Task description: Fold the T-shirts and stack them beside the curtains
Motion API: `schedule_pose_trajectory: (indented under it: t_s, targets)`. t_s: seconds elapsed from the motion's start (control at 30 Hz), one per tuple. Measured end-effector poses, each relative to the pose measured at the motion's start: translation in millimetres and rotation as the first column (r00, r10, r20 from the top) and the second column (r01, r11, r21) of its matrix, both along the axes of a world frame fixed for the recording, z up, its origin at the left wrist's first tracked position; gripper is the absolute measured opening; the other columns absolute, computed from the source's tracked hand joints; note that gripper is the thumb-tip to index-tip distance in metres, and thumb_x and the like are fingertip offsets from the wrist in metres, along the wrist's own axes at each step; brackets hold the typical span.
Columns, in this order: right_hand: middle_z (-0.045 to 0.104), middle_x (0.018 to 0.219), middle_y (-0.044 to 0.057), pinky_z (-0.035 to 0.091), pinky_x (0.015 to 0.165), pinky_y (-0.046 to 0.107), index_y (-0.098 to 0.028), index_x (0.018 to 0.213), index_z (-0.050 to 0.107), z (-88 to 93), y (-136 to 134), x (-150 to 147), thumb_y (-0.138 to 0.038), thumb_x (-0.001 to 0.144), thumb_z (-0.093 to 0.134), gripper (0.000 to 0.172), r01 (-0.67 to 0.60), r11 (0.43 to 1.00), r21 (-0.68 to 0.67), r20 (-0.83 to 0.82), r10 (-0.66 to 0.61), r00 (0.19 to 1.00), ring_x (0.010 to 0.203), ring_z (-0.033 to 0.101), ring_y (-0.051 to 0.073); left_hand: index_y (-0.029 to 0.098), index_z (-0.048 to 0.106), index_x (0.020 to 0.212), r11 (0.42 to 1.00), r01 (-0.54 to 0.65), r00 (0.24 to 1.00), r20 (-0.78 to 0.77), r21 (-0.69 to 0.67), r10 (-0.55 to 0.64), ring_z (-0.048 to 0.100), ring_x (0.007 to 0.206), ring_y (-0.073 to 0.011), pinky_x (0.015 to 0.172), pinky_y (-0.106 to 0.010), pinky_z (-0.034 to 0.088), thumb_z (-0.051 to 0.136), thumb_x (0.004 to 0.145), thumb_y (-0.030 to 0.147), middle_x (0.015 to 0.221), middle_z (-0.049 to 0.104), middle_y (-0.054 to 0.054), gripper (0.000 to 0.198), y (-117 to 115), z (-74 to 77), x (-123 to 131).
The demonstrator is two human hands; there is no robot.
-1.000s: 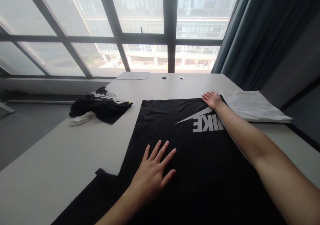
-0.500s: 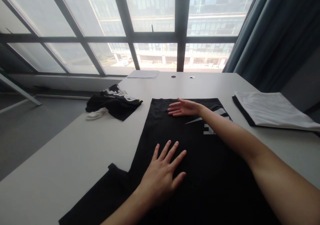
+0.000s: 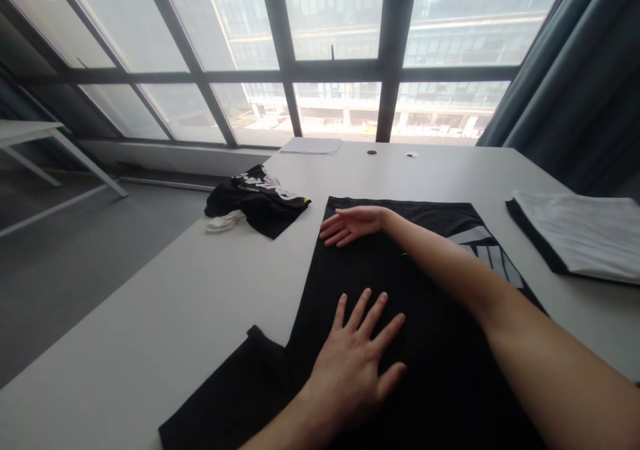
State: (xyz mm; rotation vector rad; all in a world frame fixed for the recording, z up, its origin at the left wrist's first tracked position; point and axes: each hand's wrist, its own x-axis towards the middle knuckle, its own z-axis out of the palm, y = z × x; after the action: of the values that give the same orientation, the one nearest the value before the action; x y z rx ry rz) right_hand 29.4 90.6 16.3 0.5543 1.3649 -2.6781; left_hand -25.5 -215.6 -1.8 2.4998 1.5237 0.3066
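Observation:
A black T-shirt (image 3: 340, 283) lies spread over the white table, one sleeve out to the left and its hem at the far end. Part of a grey print shows on its right side, partly covered by my right forearm. My left hand (image 3: 357, 357) rests flat on the middle of the shirt with fingers spread. Farther off, my right hand (image 3: 353, 225) is open near the hem's left corner, its edge against the cloth and its fingers stretched to the left.
On the left of the table (image 3: 215, 310) lies a crumpled black garment (image 3: 260, 200) with white lettering. Folded white and black cloth (image 3: 585, 233) sits at the right. White papers (image 3: 310, 145) lie by the window. Another table (image 3: 30, 130) stands far left.
My right hand has slid left across the shirt toward its left edge. My left hand stays flat on the cloth. The view has turned a little to the left.

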Motion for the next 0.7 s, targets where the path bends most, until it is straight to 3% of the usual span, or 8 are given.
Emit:
schedule_pose_trajectory:
  t_s: [0.07,0.13,0.17,0.23,0.33,0.47,0.6,0.7]
  targets:
    - [0.065,0.130,0.017,0.055,0.095,0.048,-0.017,0.142,0.045,2.3,32.8,-9.6,-0.037,0.104,0.034,0.044,0.555,0.832,0.031,-0.082,-0.551,0.831,0.111,0.068,0.025,0.039,0.023,0.159,1.000,0.005,1.000,0.005,-0.003,-0.005,0.013,0.154,-0.0344,0.121,-0.068,0.010,0.045,0.100,0.059,0.169,0.013,-0.002,0.066,-0.4,0.2,-0.2]
    - [0.063,0.134,0.011,0.053,0.099,0.043,-0.023,0.147,0.037,6.5,51.3,-15.3,-0.040,0.106,0.025,0.046,0.769,0.639,0.021,-0.147,-0.759,0.634,0.114,0.066,0.018,0.040,0.023,0.159,1.000,0.003,1.000,-0.007,-0.007,-0.003,0.013,0.154,-0.0343,0.120,-0.068,0.010,0.046,0.099,0.058,0.169,0.013,-0.002,0.067,-0.4,0.5,-0.1]
    - [0.063,0.134,0.010,0.052,0.100,0.041,-0.024,0.146,0.038,9.0,51.5,-15.3,-0.042,0.106,0.024,0.047,0.792,0.611,0.005,-0.175,-0.779,0.602,0.115,0.065,0.018,0.040,0.023,0.159,1.000,0.003,1.000,-0.016,-0.009,-0.003,0.013,0.154,-0.0344,0.120,-0.069,0.011,0.046,0.099,0.058,0.169,0.013,-0.002,0.067,-0.2,0.6,0.1]
    - [0.065,0.132,0.012,0.050,0.103,0.043,-0.019,0.141,0.046,14.4,32.7,-6.7,-0.046,0.105,0.029,0.048,0.690,0.723,-0.028,-0.235,-0.676,0.698,0.117,0.064,0.020,0.040,0.022,0.159,1.000,0.001,0.999,-0.033,-0.009,-0.001,0.013,0.154,-0.0348,0.120,-0.070,0.012,0.047,0.099,0.057,0.169,0.013,-0.003,0.068,0.6,0.3,0.4]
    - [0.059,0.142,0.016,0.044,0.108,0.051,-0.016,0.137,0.053,22.0,-26.5,32.1,-0.050,0.103,0.036,0.051,0.190,0.982,0.005,-0.281,-0.181,0.942,0.128,0.059,0.029,0.041,0.022,0.159,1.000,0.000,0.999,-0.043,0.009,0.001,0.014,0.154,-0.0353,0.119,-0.070,0.013,0.046,0.100,0.057,0.169,0.015,-0.003,0.066,2.4,-1.3,0.3]
    - [0.043,0.155,0.021,0.038,0.112,0.053,-0.014,0.144,0.050,25.1,-93.4,124.5,-0.057,0.087,0.064,0.072,-0.275,0.960,0.043,-0.139,0.279,0.950,0.139,0.046,0.039,0.040,0.023,0.159,0.999,0.008,0.999,-0.038,0.041,-0.006,0.017,0.153,-0.0354,0.120,-0.070,0.012,0.043,0.101,0.059,0.167,0.025,-0.004,0.065,3.6,-3.2,-0.4]
    - [0.042,0.155,0.025,0.037,0.113,0.053,-0.011,0.145,0.049,19.8,-90.6,219.6,-0.055,0.081,0.072,0.081,-0.142,0.987,0.071,-0.028,0.144,0.989,0.137,0.048,0.040,0.038,0.026,0.159,0.998,0.020,0.999,-0.043,0.068,-0.017,0.017,0.153,-0.0356,0.120,-0.068,0.013,0.042,0.102,0.057,0.167,0.022,-0.004,0.062,4.3,-3.4,-0.6]
    - [0.048,0.149,0.026,0.043,0.109,0.048,-0.007,0.140,0.051,15.3,-50.6,263.4,-0.047,0.097,0.053,0.058,0.222,0.972,0.070,0.078,-0.227,0.971,0.131,0.056,0.033,0.040,0.026,0.159,0.996,0.018,0.998,-0.060,0.087,-0.013,0.019,0.153,-0.0347,0.121,-0.065,0.013,0.042,0.102,0.056,0.167,0.021,-0.002,0.061,5.6,-4.7,-0.9]
